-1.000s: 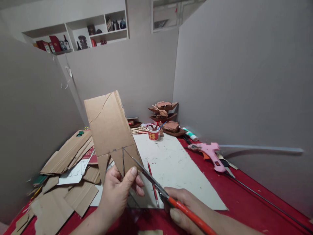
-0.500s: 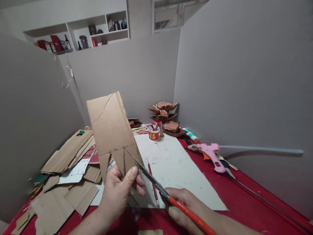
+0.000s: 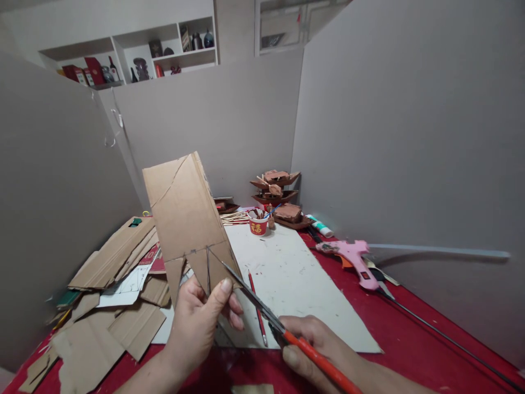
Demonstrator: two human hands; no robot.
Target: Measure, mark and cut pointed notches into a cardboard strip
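My left hand (image 3: 207, 306) grips a tall piece of cardboard (image 3: 184, 208) by its lower edge, thumb in front and fingers behind. Pencil lines run across the cardboard, with a curve near its top and pointed, tooth-like shapes along the bottom; a notch is cut between two of them. Red-handled scissors (image 3: 266, 312) are in my right hand (image 3: 309, 347), which is closed round the handles. Their blades slant up to the left over the cardboard's lower right part, tips close to a drawn line. How far the blades are apart is hard to make out.
Cardboard scraps (image 3: 90, 339) pile up at left. A red pencil (image 3: 257, 309) lies on the white board (image 3: 320, 306). Behind stand a red paper cup (image 3: 257, 225) and brown model boats (image 3: 274, 189). At right, a pink glue gun (image 3: 356, 260) trails its cord over the red cloth (image 3: 410, 339).
The top of the cardboard has shifted very slightly to the left. Both hands and the scissors stay almost where they were.
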